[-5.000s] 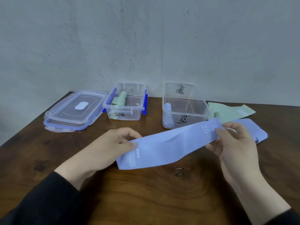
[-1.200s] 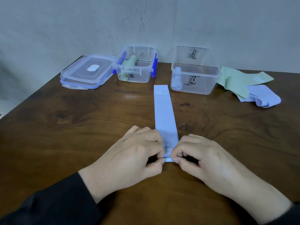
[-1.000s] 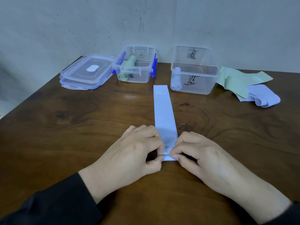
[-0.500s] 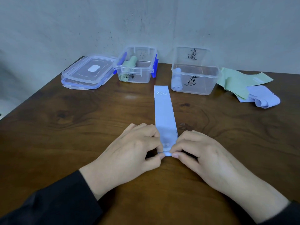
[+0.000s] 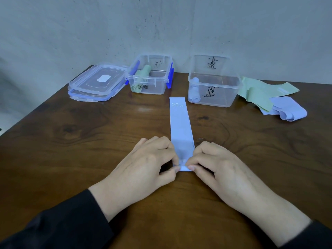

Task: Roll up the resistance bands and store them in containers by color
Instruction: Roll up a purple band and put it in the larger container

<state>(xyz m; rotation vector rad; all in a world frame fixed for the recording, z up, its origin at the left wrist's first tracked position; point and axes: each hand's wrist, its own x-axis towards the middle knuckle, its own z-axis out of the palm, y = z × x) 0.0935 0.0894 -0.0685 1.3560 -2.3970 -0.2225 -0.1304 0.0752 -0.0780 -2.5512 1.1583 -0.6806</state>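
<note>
Left hand (image 5: pixel 143 166): fingers curled, thumb and fingertips pinching the near end of the blue band (image 5: pixel 180 126) from its left side. Right hand (image 5: pixel 217 166): fingers curled likewise, pinching the same end from the right. The fingertips of both hands nearly meet over the band's first small fold.

Blue band: flat strip on the wooden table (image 5: pixel 71 141), running from the hands straight toward the table's far edge; its far end stops just short of the two containers. Printed near the far end: "20 LB".

Green-band container (image 5: pixel 150 76): clear, blue side clips, at the far edge left of centre; holds rolled green bands (image 5: pixel 141 78). Handwritten black marking on its walls, not legible.

Blue-band container (image 5: pixel 213 81): clear, at the far edge right of centre; one rolled blue band (image 5: pixel 195 90) stands against its left wall. Black handwritten character on front and back walls.

Lids (image 5: pixel 98 83): two, stacked, at the far left corner.

Loose bands: green (image 5: pixel 260 90) and blue (image 5: pixel 285 109), heaped near the far right edge beside the blue-band container.

Open room: bare wood to the left and right of the hands, and along the near edge.
</note>
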